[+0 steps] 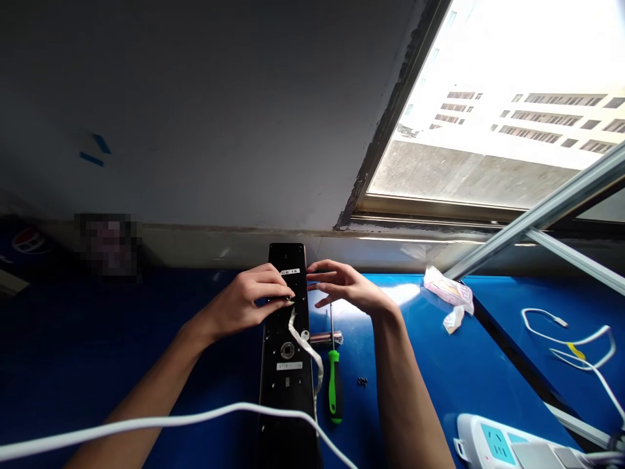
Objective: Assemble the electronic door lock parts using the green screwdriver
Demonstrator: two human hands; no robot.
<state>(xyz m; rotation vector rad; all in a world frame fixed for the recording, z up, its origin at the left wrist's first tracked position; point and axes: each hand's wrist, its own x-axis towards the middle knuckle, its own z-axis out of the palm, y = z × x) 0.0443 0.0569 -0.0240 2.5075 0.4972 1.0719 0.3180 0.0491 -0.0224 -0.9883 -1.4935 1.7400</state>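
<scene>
A long black panel (286,397), which looks like a door lock housing, lies lengthwise before me with small holes, white labels and a round fitting on its face. My left hand (258,296) is closed in a pinch over its upper part; what sits between the fingertips is too small to make out. From near that pinch a flat white cable (312,352) runs down the panel's right side. My right hand (349,286) has its fingers spread at the panel's right edge, holding nothing. Below it lies a green-and-black screwdriver (334,387), its shaft across a shiny cylinder (319,339).
Small dark screws (362,382) lie right of the screwdriver. A white cord (195,420) crosses the foreground. On the right are a power strip (498,443), a coiled white cable (586,358), a crumpled wrapper (449,290) and a metal frame (532,221). A wall rises behind the blue table (205,371).
</scene>
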